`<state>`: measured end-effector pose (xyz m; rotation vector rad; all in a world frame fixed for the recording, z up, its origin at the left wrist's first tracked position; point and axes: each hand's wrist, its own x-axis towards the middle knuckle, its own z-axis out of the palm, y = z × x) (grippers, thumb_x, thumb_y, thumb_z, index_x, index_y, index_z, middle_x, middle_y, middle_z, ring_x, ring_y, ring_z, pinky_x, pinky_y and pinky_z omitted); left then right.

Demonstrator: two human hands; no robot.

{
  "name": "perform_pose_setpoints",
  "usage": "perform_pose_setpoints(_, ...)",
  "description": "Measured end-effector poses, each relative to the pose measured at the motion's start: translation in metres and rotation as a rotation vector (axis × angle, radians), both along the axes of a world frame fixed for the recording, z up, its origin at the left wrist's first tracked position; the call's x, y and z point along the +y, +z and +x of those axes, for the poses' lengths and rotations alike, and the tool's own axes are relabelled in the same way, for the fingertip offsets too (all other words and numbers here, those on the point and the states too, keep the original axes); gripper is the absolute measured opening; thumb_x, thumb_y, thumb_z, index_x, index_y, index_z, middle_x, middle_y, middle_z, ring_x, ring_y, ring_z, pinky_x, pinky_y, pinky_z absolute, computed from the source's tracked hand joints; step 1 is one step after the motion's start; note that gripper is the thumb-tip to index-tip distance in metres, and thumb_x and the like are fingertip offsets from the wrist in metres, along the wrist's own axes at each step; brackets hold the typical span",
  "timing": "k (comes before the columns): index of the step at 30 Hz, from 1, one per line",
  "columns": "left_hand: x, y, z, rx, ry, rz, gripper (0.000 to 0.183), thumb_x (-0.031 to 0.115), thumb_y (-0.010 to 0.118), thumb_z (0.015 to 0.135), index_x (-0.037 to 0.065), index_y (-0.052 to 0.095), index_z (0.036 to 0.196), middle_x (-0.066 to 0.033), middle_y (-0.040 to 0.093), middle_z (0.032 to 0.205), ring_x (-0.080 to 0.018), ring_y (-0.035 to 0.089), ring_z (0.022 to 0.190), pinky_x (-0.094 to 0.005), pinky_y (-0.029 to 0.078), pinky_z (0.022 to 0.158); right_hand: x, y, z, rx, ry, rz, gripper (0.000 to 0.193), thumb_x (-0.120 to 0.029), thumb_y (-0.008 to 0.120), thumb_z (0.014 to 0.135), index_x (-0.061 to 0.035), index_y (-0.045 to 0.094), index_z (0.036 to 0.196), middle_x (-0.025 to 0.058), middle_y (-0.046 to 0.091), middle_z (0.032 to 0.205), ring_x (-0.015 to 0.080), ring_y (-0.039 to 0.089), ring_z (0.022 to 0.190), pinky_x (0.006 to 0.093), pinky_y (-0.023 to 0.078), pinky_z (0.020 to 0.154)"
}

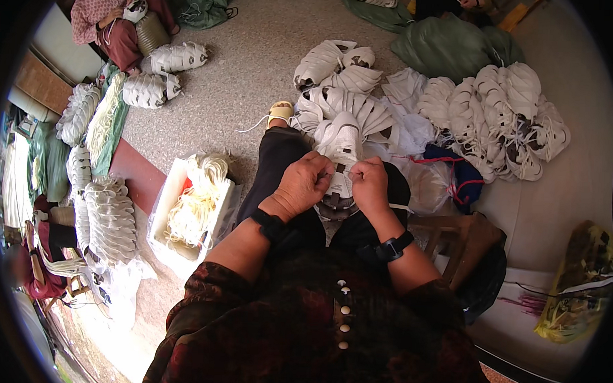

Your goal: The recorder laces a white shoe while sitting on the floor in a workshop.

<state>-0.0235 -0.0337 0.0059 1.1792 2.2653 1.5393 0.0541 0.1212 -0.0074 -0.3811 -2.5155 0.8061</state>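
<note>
A white shoe upper (pixel 340 147) lies on my lap, toe pointing away from me. My left hand (pixel 304 185) pinches a white lace at its eyelets, and my right hand (pixel 369 185) grips the lace and the upper's right edge. The two hands almost touch over the tongue. A black band sits on each wrist. A loose lace end (pixel 250 127) trails across the floor beside my sandalled foot (pixel 280 113).
A white box of cream laces (pixel 196 208) stands by my left knee. Bundles of white uppers (pixel 498 117) lie ahead and to the right, more (pixel 110 218) stacked at left. Another seated person (pixel 113 19) works at the far left. A yellow bag (pixel 580 282) lies right.
</note>
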Motion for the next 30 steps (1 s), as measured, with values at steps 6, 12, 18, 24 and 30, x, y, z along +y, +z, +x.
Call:
perform_pose_setpoints(6, 0.0, -0.002, 0.0, 0.024, 0.004, 0.015, 0.014, -0.003, 0.057, 0.068, 0.004, 0.056, 0.08, -0.0106, 0.052, 0.075, -0.0291, 0.055, 0.069, -0.0332, 0.046, 0.063, -0.005, 0.002, -0.002, -0.06, -0.067, 0.025, 0.008, 0.001, 0.058, 0.06, -0.0056, 0.057, 0.058, 0.0129, 0.054, 0.066, 0.0325, 0.056, 0.071, 0.0409, 0.045, 0.062)
perform_pose_setpoints(12, -0.001, -0.004, -0.001, 0.072, 0.011, 0.023, 0.015, -0.003, 0.057, 0.068, 0.004, 0.057, 0.082, -0.01, 0.051, 0.075, -0.0269, 0.055, 0.067, -0.0321, 0.046, 0.062, -0.011, 0.0, -0.003, -0.096, -0.157, -0.008, 0.005, 0.001, 0.059, 0.062, -0.0038, 0.058, 0.06, 0.0159, 0.053, 0.074, 0.0353, 0.056, 0.072, 0.0426, 0.046, 0.064)
perform_pose_setpoints(18, -0.001, -0.003, -0.001, 0.055, -0.008, 0.007, 0.016, -0.003, 0.058, 0.068, 0.004, 0.056, 0.083, -0.0095, 0.05, 0.075, -0.0257, 0.055, 0.066, -0.0315, 0.046, 0.06, 0.005, -0.017, -0.002, -0.067, -0.097, -0.198, 0.004, 0.0, 0.062, 0.063, -0.0026, 0.061, 0.065, 0.0139, 0.053, 0.071, 0.0309, 0.056, 0.07, 0.0381, 0.045, 0.063)
perform_pose_setpoints(24, -0.001, -0.003, 0.0, 0.057, 0.003, -0.006, 0.016, -0.002, 0.058, 0.069, 0.004, 0.056, 0.083, -0.0094, 0.05, 0.075, -0.025, 0.056, 0.065, -0.0312, 0.046, 0.06, 0.009, -0.014, -0.006, -0.145, 0.041, -0.421, 0.004, -0.003, 0.066, 0.064, -0.0031, 0.064, 0.067, 0.0093, 0.055, 0.071, 0.0241, 0.056, 0.071, 0.0323, 0.044, 0.065)
perform_pose_setpoints(30, -0.002, 0.0, 0.004, 0.11, 0.051, -0.024, 0.013, 0.0, 0.06, 0.071, 0.004, 0.057, 0.084, -0.0106, 0.052, 0.077, -0.0275, 0.057, 0.067, -0.0336, 0.047, 0.06, 0.0, 0.006, 0.003, -0.015, 0.025, -0.273, 0.008, -0.002, 0.067, 0.064, -0.0036, 0.063, 0.071, 0.0103, 0.054, 0.073, 0.0251, 0.055, 0.069, 0.0343, 0.044, 0.065)
